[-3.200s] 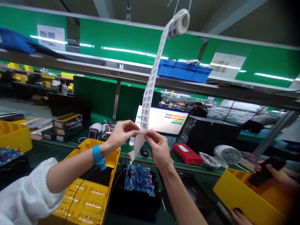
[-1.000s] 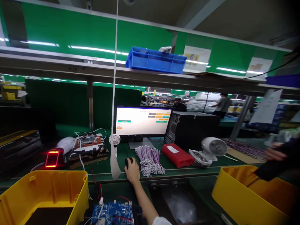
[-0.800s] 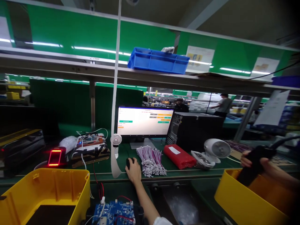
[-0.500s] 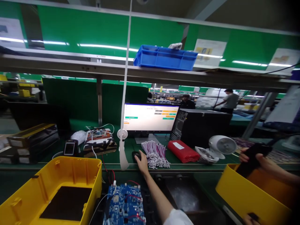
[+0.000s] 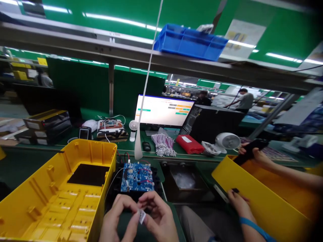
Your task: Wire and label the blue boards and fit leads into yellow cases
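One likely label (image 5: 142, 216) between both hands (image 5: 163, 216)

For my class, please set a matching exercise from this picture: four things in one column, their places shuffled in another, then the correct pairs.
Things
1. Blue tray
2. Mouse
3. Blue circuit board
4. Small white label

Places
A. Beside the yellow case on the left
B. At the fingers of the left hand and right hand
C. On the overhead shelf
D. Between small fan and bundled cables

Pairs: 1-C, 2-D, 3-A, 4-B

The person's left grip (image 5: 110, 221) and right grip (image 5: 164, 222) are bare hands with slender fingers.
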Demonstrator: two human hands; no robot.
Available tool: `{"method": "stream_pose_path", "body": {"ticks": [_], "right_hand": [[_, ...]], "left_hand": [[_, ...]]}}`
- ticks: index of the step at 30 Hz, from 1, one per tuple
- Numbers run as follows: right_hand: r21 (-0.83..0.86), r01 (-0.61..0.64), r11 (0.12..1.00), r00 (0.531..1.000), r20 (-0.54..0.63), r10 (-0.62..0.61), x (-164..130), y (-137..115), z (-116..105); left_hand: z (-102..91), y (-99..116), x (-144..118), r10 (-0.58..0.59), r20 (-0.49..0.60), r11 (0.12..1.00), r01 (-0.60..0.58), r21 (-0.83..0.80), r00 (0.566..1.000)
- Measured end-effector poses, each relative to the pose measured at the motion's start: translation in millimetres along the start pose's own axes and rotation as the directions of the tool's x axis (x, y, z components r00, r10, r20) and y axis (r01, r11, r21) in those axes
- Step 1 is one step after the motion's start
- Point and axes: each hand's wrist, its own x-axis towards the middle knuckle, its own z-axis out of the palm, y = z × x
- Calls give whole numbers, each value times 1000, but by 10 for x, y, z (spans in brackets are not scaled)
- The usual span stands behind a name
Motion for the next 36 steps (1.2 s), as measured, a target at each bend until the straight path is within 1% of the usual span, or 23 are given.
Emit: {"method": "stream_pose_path", "body": {"ticks": [1,3,5,7,9,11,12,13,14,15,16,17,18,19,20,22,23,28,31,32,33,34,36], "right_hand": [[11,-15,1000,998,-65,15,-94,83,45],[-19,-43,999,983,-180,39,-231,241,80],[-52,-50,997,972,-233,37,-327,354,80],[-84,-43,996,964,-264,20,-393,415,75],[-142,-49,989,953,-304,3,-421,449,67],[-221,-49,974,934,-355,-33,-406,489,34],[-276,-39,960,916,-395,-77,-386,517,1],[-346,-26,938,885,-445,-139,-359,553,-41],[-422,-17,906,846,-489,-212,-329,594,-91],[-493,-15,870,810,-516,-279,-299,640,-144],[-549,-20,836,785,-527,-326,-270,687,-194],[-582,-27,813,778,-523,-348,-242,732,-238],[-591,-29,806,786,-511,-347,-217,773,-272],[-584,-25,811,798,-501,-335,-193,806,-295],[-572,-21,820,805,-496,-325,-171,833,-308],[-562,-14,827,798,-505,-329,-132,864,-308],[-566,-11,824,789,-511,-340,-116,871,-300],[-645,-18,764,758,-507,-410,-55,903,-268],[-702,-6,712,750,-475,-461,-16,899,-351],[-718,5,696,758,-451,-471,1,873,-405],[-731,14,683,781,-418,-464,19,827,-470],[-743,17,669,821,-371,-434,38,758,-537],[-777,3,630,905,-266,-332,79,554,-642]], "left_hand": [[64,-34,-45,-42,14,999,42,-18,999],[128,-121,-125,-96,25,995,96,-13,995],[141,-206,-188,-102,40,994,101,33,994],[144,-271,-235,-101,49,991,96,92,994],[152,-307,-267,-112,43,984,105,143,993],[153,-327,-281,-101,71,974,84,208,992],[146,-336,-281,-69,96,966,42,254,993],[132,-350,-274,-19,108,950,-16,311,994],[111,-370,-261,47,96,923,-80,376,994],[86,-398,-242,121,62,886,-136,443,991],[59,-436,-218,194,14,843,-174,508,981],[33,-482,-190,252,-24,803,-195,563,968],[9,-533,-162,287,-34,768,-209,606,957],[-10,-587,-136,303,-11,737,-226,637,953],[-24,-639,-113,302,33,707,-247,662,953],[-35,-726,-86,285,123,653,-287,701,951],[-35,-755,-82,280,147,632,-297,716,949],[-23,-783,-100,274,171,576,-304,759,946],[-35,-775,-102,273,186,537,-310,785,944],[-42,-775,-100,273,190,524,-312,793,943],[-50,-776,-98,271,195,511,-313,801,942],[-58,-775,-95,268,203,497,-315,808,942],[-70,-771,-90,263,220,470,-324,821,939]]}}
